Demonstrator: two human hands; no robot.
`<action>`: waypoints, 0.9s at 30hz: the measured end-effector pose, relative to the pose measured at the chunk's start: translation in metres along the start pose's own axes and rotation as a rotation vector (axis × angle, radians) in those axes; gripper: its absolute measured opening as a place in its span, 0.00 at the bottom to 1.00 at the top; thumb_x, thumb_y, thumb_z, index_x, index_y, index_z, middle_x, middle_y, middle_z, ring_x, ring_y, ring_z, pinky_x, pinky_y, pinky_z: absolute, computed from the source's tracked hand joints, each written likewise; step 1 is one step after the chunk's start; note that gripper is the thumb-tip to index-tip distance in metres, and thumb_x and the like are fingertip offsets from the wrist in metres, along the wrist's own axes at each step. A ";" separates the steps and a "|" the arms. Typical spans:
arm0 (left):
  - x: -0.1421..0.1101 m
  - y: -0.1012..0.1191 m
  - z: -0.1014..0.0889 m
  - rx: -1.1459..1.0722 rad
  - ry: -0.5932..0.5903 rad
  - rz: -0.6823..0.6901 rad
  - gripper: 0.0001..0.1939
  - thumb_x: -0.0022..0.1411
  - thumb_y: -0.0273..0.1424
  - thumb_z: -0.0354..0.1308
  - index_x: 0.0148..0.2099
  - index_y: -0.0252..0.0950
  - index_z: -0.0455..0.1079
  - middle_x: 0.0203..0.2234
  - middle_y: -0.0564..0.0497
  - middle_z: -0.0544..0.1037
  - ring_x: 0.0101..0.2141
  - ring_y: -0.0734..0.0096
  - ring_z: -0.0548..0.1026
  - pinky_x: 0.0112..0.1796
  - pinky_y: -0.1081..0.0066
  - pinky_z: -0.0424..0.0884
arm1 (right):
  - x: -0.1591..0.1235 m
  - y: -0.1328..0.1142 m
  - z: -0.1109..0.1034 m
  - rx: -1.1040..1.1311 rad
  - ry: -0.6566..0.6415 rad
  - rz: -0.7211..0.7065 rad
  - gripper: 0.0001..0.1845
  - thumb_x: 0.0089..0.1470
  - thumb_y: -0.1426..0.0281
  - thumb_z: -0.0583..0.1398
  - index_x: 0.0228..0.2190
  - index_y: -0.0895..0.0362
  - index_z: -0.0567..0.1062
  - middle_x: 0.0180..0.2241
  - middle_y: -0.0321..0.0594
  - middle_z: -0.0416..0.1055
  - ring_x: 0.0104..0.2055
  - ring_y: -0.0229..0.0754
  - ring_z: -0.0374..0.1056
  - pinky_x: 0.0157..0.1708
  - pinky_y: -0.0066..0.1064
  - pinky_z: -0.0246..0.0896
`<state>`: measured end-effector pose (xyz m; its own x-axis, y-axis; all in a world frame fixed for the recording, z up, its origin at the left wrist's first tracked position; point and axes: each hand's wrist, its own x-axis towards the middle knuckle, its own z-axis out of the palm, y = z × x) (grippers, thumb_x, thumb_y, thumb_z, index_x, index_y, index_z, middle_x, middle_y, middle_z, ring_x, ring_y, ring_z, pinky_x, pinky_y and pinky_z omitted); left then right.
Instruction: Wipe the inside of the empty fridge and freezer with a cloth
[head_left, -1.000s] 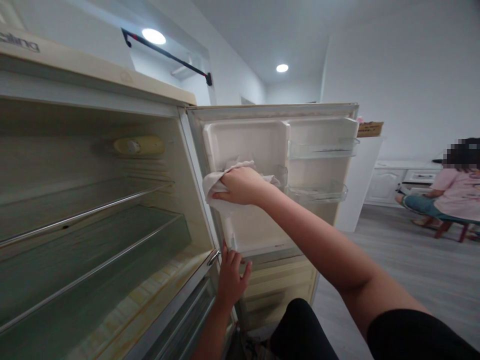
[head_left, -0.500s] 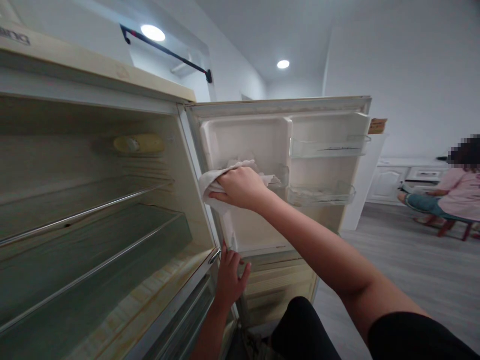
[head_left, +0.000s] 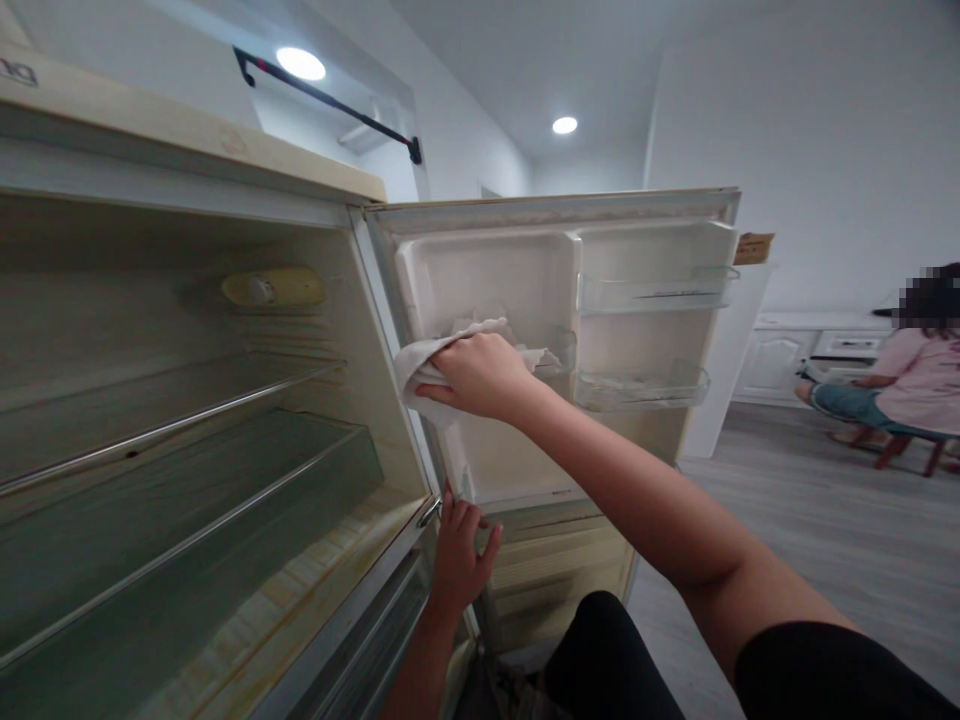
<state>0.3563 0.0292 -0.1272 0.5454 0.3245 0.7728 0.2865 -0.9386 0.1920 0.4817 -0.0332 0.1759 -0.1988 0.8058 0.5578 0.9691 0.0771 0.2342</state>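
Note:
A white cloth (head_left: 415,368) is bunched in my right hand (head_left: 484,375), which presses it near the hinge-side edge of the open refrigerator door (head_left: 517,455). Lower down, my left hand (head_left: 463,555) has its fingers spread, with the tips at the hinge-side edge of that door, close to a metal hinge (head_left: 429,512). Part of the cloth is hidden behind my right hand. Clear door bins (head_left: 641,390) line the inner door beside my right forearm.
On the left is the refrigerator interior with glass shelves (head_left: 202,545) and a yellowed lamp cover (head_left: 274,287). A person in a pink shirt (head_left: 926,375) sits on a stool at the far right, by white cabinets (head_left: 772,362). My black-clad knee (head_left: 604,650) is below the door.
The view has shifted very slightly. Both hands and the cloth hold nearly the same places against the door.

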 end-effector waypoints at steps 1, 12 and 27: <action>0.000 0.000 0.000 0.003 0.002 -0.002 0.07 0.66 0.33 0.58 0.38 0.43 0.61 0.34 0.52 0.72 0.42 0.59 0.74 0.66 0.41 0.58 | 0.000 0.000 -0.001 0.006 -0.005 0.004 0.28 0.67 0.51 0.55 0.45 0.63 0.81 0.45 0.58 0.80 0.43 0.52 0.76 0.42 0.40 0.65; 0.003 -0.001 0.002 -0.005 0.014 0.011 0.09 0.66 0.33 0.60 0.36 0.43 0.62 0.33 0.51 0.70 0.46 0.56 0.72 0.65 0.41 0.60 | -0.021 0.034 -0.023 0.053 -0.145 0.093 0.33 0.68 0.45 0.49 0.51 0.56 0.79 0.50 0.50 0.78 0.48 0.49 0.74 0.44 0.35 0.62; 0.004 0.002 0.006 -0.013 0.055 0.021 0.09 0.65 0.32 0.61 0.37 0.43 0.62 0.33 0.50 0.70 0.59 0.47 0.67 0.64 0.38 0.61 | -0.040 0.052 -0.014 -0.068 -0.072 0.263 0.41 0.65 0.40 0.47 0.41 0.60 0.84 0.40 0.54 0.80 0.41 0.50 0.75 0.40 0.35 0.61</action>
<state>0.3636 0.0292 -0.1269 0.5073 0.2978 0.8087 0.2649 -0.9469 0.1825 0.5384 -0.0696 0.1775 0.0711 0.8328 0.5489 0.9737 -0.1773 0.1429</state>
